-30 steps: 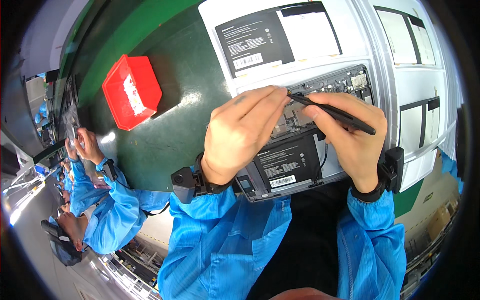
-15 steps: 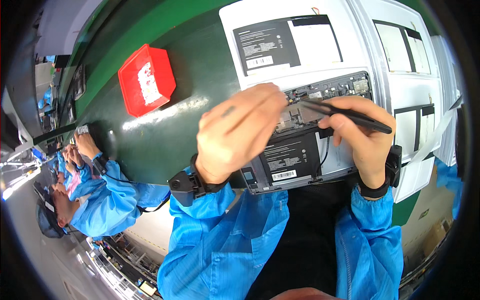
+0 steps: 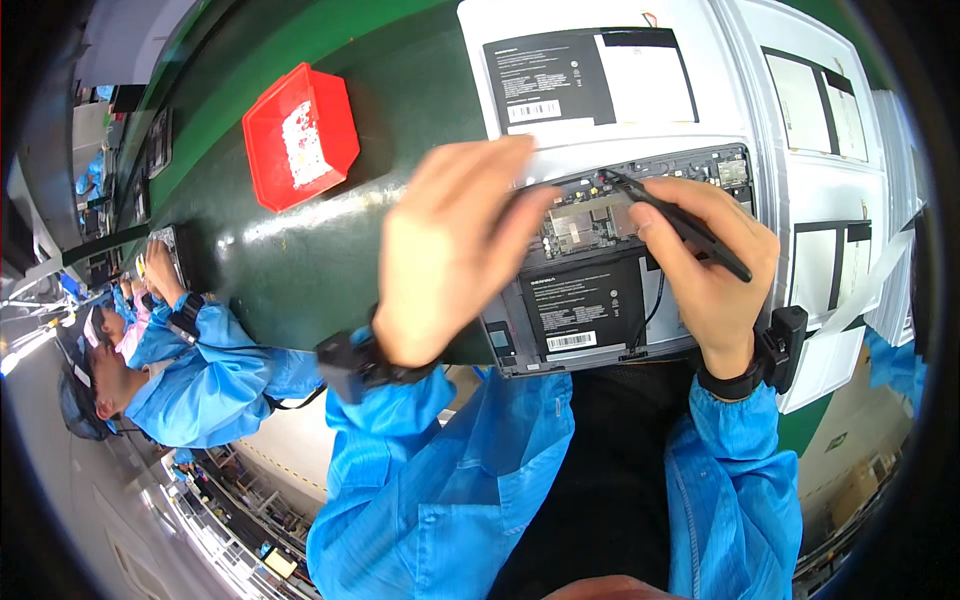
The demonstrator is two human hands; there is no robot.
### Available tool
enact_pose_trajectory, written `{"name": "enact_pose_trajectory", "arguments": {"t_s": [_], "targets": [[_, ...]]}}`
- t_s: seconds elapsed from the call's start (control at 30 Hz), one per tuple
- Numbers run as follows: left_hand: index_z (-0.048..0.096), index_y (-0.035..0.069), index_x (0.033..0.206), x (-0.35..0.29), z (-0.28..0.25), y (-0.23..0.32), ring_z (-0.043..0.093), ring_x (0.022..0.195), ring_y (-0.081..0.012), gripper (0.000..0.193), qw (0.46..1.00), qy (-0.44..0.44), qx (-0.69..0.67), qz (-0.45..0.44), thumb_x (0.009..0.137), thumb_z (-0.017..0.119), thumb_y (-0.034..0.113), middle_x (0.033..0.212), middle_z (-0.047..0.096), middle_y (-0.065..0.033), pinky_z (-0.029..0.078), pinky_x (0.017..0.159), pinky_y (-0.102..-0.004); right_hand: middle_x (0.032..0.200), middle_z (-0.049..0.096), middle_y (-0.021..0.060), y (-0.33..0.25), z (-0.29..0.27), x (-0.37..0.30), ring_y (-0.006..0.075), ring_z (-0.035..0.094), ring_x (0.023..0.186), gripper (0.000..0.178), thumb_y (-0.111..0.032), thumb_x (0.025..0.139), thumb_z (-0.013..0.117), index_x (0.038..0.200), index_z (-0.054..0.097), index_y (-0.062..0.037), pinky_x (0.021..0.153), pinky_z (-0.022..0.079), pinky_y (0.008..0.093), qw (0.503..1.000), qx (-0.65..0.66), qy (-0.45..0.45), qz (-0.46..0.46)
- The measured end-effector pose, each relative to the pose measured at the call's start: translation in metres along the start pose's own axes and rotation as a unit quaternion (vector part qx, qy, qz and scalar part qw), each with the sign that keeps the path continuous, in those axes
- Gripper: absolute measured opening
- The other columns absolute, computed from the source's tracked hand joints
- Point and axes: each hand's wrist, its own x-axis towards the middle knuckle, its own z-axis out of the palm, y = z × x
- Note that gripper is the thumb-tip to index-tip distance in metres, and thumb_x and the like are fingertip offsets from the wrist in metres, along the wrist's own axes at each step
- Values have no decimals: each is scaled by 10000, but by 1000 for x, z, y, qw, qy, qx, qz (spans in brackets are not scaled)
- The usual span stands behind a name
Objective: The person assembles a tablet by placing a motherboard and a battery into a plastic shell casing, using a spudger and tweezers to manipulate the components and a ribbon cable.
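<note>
My right hand point(image 3: 715, 265) holds black tweezers point(image 3: 690, 226) between thumb and fingers. Their tips reach the upper part of an opened tablet-like device point(image 3: 510, 365), at the circuit board point(image 3: 585, 225). Over the device's left side hovers my left hand point(image 3: 440, 245), blurred, thumb and fingers apart with nothing visible between them. It hides the device's upper left corner. A black battery pack point(image 3: 575, 305) with a printed label lies in the device's near half, and a black cable point(image 3: 655, 305) runs beside it.
Behind the device, a white tray point(image 3: 480, 70) bears another battery pack point(image 3: 545, 80). More white trays point(image 3: 830, 180) stand at the right. A red bin point(image 3: 345, 125) with small white pieces sits on the green table point(image 3: 300, 260). At the left a person in blue point(image 3: 200, 385) works.
My left hand has moved away from the tweezer tips, and its fingers have spread. The tweezers now point farther up the board. The whole view has shifted slightly.
</note>
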Motion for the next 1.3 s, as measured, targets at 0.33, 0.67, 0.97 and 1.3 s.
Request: {"name": "enact_pose_trajectory", "arguments": {"t_s": [0.33, 0.67, 0.97, 1.3], "targets": [[759, 10, 972, 14, 48, 3, 735, 797, -277, 152, 992, -3, -110, 61, 821, 778, 14, 903, 755, -120, 577, 696, -344, 864, 753, 87, -2, -10, 0, 112, 724, 712, 217, -78, 893, 783, 1081, 746, 23, 473, 457, 176, 961, 158, 10, 229], [767, 20, 973, 12, 44, 5, 742, 824, -272, 150, 994, -20, -98, 49, 824, 779, 11, 932, 761, -123, 583, 712, -339, 856, 747, 82, -4, -10, 3, 95, 692, 691, 220, -61, 887, 786, 1083, 749, 31, 512, 467, 172, 956, 157, -1, 250], [766, 9, 948, 8, 40, -5, 744, 866, -270, 147, 988, -17, -151, 16, 803, 793, 2, 985, 768, -133, 582, 757, -336, 806, 712, 48, -5, -13, 4, 62, 585, 609, 208, -24, 882, 782, 1077, 755, 41, 533, 433, 185, 952, 164, 1, 258], [739, 10, 952, 8, 42, -2, 732, 874, -290, 170, 989, -17, -142, 21, 794, 801, 21, 968, 759, -125, 577, 767, -348, 764, 695, 17, -3, -8, 3, 28, 545, 599, 190, -28, 884, 780, 1064, 764, 31, 521, 385, 173, 959, 138, 22, 246]]}}
